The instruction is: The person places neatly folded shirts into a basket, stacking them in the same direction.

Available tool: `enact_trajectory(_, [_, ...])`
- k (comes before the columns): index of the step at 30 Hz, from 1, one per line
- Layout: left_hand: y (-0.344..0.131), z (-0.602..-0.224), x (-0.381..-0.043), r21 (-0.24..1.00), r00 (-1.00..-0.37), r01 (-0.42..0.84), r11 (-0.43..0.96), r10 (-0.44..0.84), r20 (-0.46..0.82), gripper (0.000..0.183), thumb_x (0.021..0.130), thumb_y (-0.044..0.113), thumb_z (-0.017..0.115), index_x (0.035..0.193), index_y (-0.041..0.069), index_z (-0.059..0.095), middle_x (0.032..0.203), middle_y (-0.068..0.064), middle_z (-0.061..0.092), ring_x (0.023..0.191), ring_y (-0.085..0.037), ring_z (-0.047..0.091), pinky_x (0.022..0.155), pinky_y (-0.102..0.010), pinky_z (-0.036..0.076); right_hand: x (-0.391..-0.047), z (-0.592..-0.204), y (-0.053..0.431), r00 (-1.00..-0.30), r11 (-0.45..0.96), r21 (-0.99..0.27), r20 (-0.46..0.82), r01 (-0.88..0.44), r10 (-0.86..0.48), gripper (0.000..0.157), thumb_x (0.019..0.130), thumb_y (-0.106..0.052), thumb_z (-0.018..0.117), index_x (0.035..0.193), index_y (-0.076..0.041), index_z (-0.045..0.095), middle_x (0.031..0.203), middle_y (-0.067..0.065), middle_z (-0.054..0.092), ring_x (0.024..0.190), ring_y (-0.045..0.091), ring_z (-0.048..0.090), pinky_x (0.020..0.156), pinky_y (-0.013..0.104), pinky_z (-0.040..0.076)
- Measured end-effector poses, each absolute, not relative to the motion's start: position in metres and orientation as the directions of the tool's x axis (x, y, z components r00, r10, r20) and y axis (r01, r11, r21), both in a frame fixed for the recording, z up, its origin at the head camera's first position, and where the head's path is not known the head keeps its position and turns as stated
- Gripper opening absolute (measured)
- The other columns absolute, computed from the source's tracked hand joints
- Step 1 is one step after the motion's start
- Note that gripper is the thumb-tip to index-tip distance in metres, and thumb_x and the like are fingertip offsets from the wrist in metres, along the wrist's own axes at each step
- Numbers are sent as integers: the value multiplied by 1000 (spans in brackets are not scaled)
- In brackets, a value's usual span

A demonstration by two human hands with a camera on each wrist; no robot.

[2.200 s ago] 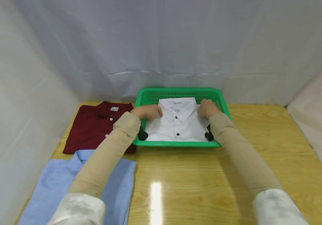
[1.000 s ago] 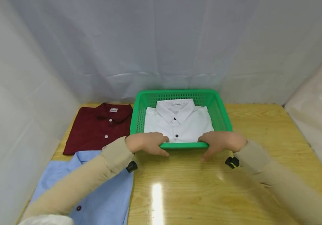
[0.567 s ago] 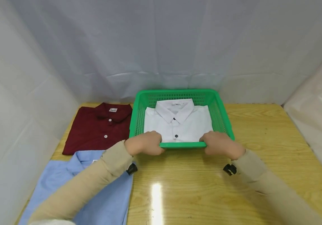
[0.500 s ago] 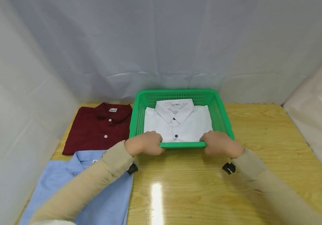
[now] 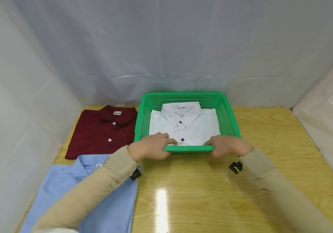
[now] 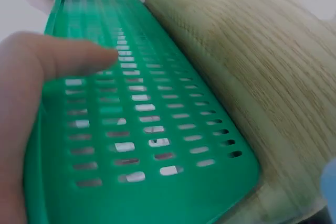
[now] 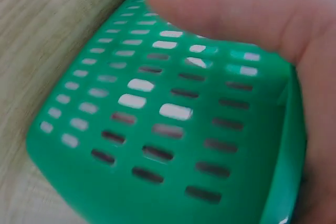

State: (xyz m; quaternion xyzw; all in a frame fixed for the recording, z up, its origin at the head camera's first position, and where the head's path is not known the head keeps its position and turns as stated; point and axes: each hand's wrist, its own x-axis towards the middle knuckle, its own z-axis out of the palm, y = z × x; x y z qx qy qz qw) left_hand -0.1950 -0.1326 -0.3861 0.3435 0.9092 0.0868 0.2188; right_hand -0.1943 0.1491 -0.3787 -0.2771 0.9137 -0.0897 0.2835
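In the head view, a green plastic basket (image 5: 189,149) with slotted walls stands on the table, and a folded white shirt (image 5: 170,126) with dark buttons lies inside it. My left hand (image 5: 151,147) grips the left part of the basket's front rim, its index finger stretched over the edge. On the right part of the same rim, my right hand (image 5: 227,145) grips likewise. Both wrist views show a thumb against the slotted outer wall: the left thumb (image 6: 73,59) and the right thumb (image 7: 210,11). The other fingers are mostly hidden behind the rim.
A folded maroon shirt (image 5: 96,132) lies left of the basket, close to its side. Nearer me is a light blue shirt (image 5: 112,200), partly covered by my left sleeve. Wooden tabletop (image 5: 271,139) extends to the right; a pale curtain (image 5: 183,42) hangs behind.
Both hands have come from the white shirt inside the basket to its front rim and taken hold there. Since half a second ago, the left index finger has straightened; the basket has hardly moved.
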Motion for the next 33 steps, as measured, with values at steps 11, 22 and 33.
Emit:
enact_trajectory(11, [-137, -387, -212, 541, -455, 554, 632, 775, -439, 61, 100, 13, 52, 157, 16, 31, 159, -5, 31, 145, -22, 29, 116, -39, 27, -200, -386, 159, -581, 685, -493, -373, -536, -724, 78, 70, 11, 42, 146, -7, 49, 144, 16, 51, 104, 21, 57, 99, 46, 44])
enact_trajectory(22, [-133, -383, -207, 354, -617, 566, 744, 668, -417, 48, 93, 26, 62, 139, 13, 58, 133, -7, 61, 123, -27, 56, 104, -43, 43, -200, -382, 156, -616, 747, -439, -426, -499, -663, 59, 72, 6, 45, 129, 4, 59, 123, 16, 59, 113, 30, 54, 101, 46, 43])
enact_trajectory(33, [-129, -380, -203, 203, -726, 451, 869, 490, -482, 38, 94, 46, 61, 103, 10, 72, 98, -6, 68, 90, -22, 64, 78, -39, 51, -201, -380, 152, -686, 851, -328, -505, -409, -524, 11, 72, -1, 47, 74, -11, 46, 72, -1, 35, 66, 14, 35, 60, 28, 30])
